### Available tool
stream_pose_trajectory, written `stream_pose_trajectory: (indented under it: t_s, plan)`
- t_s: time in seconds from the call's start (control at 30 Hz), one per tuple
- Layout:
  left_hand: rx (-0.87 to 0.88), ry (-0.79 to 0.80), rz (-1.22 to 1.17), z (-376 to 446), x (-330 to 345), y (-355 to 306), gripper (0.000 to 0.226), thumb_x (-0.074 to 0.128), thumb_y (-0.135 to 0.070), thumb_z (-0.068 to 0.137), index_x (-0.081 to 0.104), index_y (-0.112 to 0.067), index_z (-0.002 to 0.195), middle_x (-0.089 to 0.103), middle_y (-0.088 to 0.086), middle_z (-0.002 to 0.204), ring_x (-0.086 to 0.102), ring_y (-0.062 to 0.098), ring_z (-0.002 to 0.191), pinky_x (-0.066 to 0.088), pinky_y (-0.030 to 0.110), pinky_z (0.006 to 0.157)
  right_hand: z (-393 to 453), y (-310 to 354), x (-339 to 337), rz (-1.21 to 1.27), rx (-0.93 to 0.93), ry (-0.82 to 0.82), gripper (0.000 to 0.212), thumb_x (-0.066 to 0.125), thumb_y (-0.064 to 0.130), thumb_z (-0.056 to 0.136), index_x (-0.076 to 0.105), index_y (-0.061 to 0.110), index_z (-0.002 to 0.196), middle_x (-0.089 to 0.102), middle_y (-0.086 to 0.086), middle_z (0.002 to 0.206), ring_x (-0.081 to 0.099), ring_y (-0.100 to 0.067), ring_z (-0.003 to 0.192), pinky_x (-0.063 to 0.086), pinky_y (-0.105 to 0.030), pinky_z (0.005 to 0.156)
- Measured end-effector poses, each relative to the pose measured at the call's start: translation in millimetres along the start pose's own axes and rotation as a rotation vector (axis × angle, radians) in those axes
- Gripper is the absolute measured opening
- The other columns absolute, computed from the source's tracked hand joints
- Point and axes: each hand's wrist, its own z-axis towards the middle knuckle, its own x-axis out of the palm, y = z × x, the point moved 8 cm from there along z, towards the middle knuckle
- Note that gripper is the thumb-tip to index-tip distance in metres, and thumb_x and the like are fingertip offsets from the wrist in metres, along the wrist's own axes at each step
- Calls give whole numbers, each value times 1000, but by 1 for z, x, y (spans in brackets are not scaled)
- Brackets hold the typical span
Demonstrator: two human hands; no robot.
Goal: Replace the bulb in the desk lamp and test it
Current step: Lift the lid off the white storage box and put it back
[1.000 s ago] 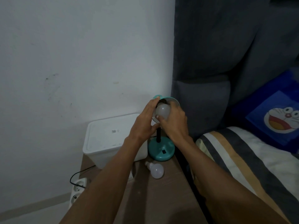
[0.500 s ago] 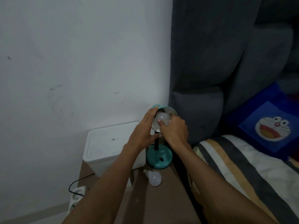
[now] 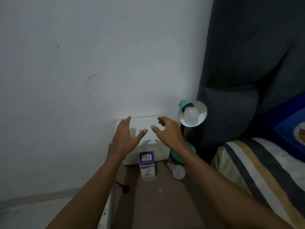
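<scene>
A teal desk lamp stands at the back right of the bedside table, its shade tilted toward me with a white bulb seated in the socket, unlit. Its round teal base shows behind my right forearm. A second white bulb lies on the table in front of the base. My left hand hovers with fingers spread, holding nothing. My right hand floats left of the shade, fingers loosely curved and empty. Both hands are apart from the lamp.
A white box sits against the wall behind my hands. A small purple and white bulb carton stands in front of it. A black plug lies at the brown table's left edge. A striped bed lies to the right.
Both hands have let go of the bulb and shade and moved left and down, away from the lamp. The camera view has shifted, bringing the carton into sight.
</scene>
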Motion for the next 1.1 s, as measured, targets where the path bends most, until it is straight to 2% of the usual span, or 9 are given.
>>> stream_pose_trajectory:
  t_s: [0.1, 0.2, 0.33, 0.4, 0.53, 0.7, 0.87, 1.0, 1.1]
  plan:
    - [-106, 39, 37, 1, -5, 47, 123, 67, -87, 71, 23, -19, 164, 27, 6, 170, 24, 25, 157, 31, 52, 125, 2, -26, 33, -90, 76, 74, 84, 69, 55, 87, 38, 12, 152, 38, -9, 157, 36, -25, 144, 34, -38, 114]
    - [-171, 99, 5, 6, 3, 81, 136, 67, -99, 55, 30, -18, 158, 39, 8, 160, 37, 26, 148, 40, 53, 118, 10, -53, 50, -130, 169, 119, 110, 72, 65, 79, 21, 10, 159, 17, -11, 167, 16, -26, 153, 22, -40, 121]
    - [-141, 113, -103, 9, 8, 81, 120, 86, -80, 52, 41, -21, 147, 51, 3, 146, 49, 20, 131, 44, 36, 104, 18, -75, 68, -108, 236, 239, 135, 75, 77, 64, 7, 11, 161, 7, -9, 169, 14, -25, 153, 21, -43, 121]
    - [-122, 105, -136, 12, 6, 79, 116, 94, -64, 56, 40, -21, 149, 50, -2, 145, 47, 12, 128, 42, 32, 102, 20, -80, 71, -116, 246, 242, 141, 74, 83, 56, 9, 13, 160, 12, -8, 168, 19, -26, 152, 26, -43, 121]
    - [-105, 135, -121, 14, 4, 81, 116, 99, -49, 58, 35, -19, 151, 43, -12, 133, 42, 7, 121, 40, 28, 96, 22, -83, 65, -71, 215, 164, 145, 66, 98, 33, 32, 16, 148, 43, -4, 147, 47, -23, 131, 47, -44, 103]
    - [-82, 119, -150, 12, 3, 77, 110, 101, -43, 57, 41, -20, 146, 47, -13, 132, 46, 6, 119, 42, 27, 95, 20, -76, 65, -115, 110, 258, 140, 78, 85, 38, 28, 15, 149, 39, -3, 145, 43, -22, 132, 43, -34, 100]
    - [-56, 88, -183, 11, 0, 72, 115, 100, -49, 52, 43, -22, 148, 52, -13, 135, 50, 4, 122, 43, 20, 92, 21, -70, 61, -161, 81, 242, 145, 79, 85, 40, 24, 12, 153, 38, -4, 148, 42, -23, 134, 41, -35, 103]
    - [-29, 66, -169, 13, -6, 66, 116, 100, -51, 52, 42, -22, 148, 52, -12, 135, 49, 4, 121, 43, 25, 95, 22, -61, 53, -146, 43, 200, 142, 84, 78, 46, 21, 11, 155, 35, -4, 150, 40, -21, 134, 40, -34, 102]
    - [-5, 46, -159, 10, -16, 60, 119, 99, -53, 51, 41, -21, 150, 51, -13, 135, 48, 4, 122, 43, 26, 96, 19, -51, 46, -129, 27, 183, 138, 85, 76, 45, 25, 13, 152, 39, -4, 143, 43, -20, 129, 41, -30, 97]
